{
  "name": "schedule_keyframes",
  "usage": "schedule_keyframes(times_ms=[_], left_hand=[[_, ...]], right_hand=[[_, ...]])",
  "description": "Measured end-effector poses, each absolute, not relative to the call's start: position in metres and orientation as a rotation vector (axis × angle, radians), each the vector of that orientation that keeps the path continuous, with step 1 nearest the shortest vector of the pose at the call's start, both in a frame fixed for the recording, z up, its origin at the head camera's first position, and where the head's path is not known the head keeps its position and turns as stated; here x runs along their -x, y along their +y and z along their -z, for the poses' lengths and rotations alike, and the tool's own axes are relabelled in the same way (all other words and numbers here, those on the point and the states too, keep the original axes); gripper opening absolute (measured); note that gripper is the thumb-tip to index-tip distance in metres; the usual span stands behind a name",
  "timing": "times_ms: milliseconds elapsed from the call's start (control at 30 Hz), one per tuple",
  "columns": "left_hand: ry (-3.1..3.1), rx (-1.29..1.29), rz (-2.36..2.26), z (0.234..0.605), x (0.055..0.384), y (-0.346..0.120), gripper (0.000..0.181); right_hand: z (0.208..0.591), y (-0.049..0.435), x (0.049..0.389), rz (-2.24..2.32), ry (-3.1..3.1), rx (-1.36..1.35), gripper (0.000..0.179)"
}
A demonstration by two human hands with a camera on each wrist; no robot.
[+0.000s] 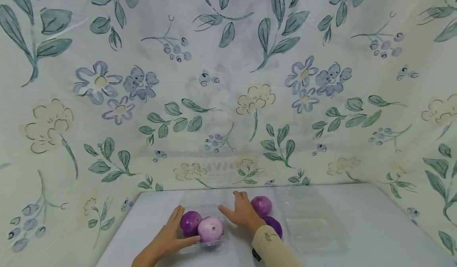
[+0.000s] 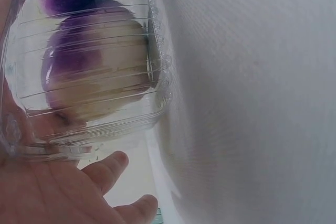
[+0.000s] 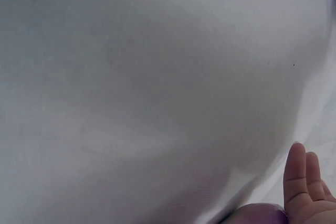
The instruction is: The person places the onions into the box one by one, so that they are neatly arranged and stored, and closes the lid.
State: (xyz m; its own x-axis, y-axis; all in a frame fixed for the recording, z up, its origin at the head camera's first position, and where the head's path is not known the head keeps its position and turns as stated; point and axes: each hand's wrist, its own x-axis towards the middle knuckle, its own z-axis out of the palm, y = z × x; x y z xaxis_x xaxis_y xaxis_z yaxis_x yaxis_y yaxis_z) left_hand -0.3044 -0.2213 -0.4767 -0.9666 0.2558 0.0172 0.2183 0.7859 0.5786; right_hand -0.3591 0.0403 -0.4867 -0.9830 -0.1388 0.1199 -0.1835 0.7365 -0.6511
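Flowery sheeting [image 1: 221,92] covers the whole back of this setup, all blue blossoms and green sprigs, and it comes down to a plain white table [image 1: 367,219]. Everything's bunched toward the near part of it.

So, left of centre sits a clear plastic clamshell box [image 1: 214,243] with two red onions side by side in it, one dark purple onion [image 1: 190,222] and one pale pinkish onion [image 1: 211,229]. What looks like its lid lies back on the far side, which leaves the onions easy to get at. They're snug between the walls, so I doubt they'd roll much.

The left hand [image 1: 169,236] is spread around the near left corner, thumb along the front, fingers pretty straight up the side. It's touching the box rather than clutching it; I'd guess that's bracing, since thin plastic slides easily.

The right hand [image 1: 244,214] is spread wide too, nothing in it that I can see, thumb pointing toward the box. Whether the thumb actually touches the plastic, can't tell. Just beside that arm are a pinkish-purple onion [image 1: 262,206] and a deep purple onion [image 1: 274,226], partly behind the cream sleeve [image 1: 274,248]. Further right there's a second clear plastic container [image 1: 310,229].
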Motion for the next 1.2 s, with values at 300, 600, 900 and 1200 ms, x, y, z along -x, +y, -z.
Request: schedule_keyframes(times_ms=[300, 600, 900, 1200], left_hand=[[2.903, -0.381, -0.944, 0.4747, 0.3039, -0.2209, 0.116], [2.911, -0.409, -0.938, 0.4738, 0.3027, -0.2206, 0.114], [2.910, -0.388, -0.943, 0.4751, 0.3028, -0.2207, 0.114], [2.918, -0.396, -0.925, 0.4740, 0.3025, -0.2200, 0.113]], right_hand=[[0.4858, 0.0395, 0.3585, -1.074, -2.894, -0.249, 0.092], [0.4849, 0.0383, 0.3573, -1.095, -2.895, -0.228, 0.092], [0.4852, 0.0365, 0.3582, -1.079, -2.901, -0.271, 0.091], [0.4890, 0.0362, 0.3575, -1.060, -2.892, -0.304, 0.090]])
